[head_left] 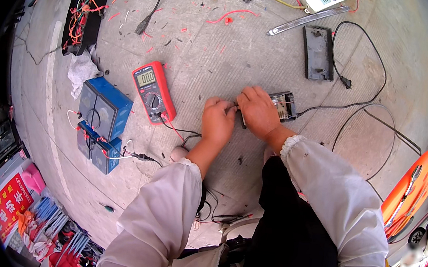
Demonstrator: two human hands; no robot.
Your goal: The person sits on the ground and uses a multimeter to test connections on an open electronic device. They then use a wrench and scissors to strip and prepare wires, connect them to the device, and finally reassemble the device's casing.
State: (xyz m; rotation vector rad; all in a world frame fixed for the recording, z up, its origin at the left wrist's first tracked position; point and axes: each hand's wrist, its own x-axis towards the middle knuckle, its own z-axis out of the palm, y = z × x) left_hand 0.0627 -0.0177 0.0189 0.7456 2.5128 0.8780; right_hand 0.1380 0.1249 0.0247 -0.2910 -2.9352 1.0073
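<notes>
Both curled: my left hand [218,122], right hand [259,112]; grip hidden, cannot tell. Open black rectangular box [292,106], circuitry exposed, at right's two o'clock; snagged thin black cable [314,107] could yank it.

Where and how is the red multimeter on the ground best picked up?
The multimeter is probably best gripped across its two long sides, level with the display, coming from above with the left hand, which is nearer. It lies face up, and its width is the shorter span. The test leads plug in at the other end, which is better left alone.
</notes>
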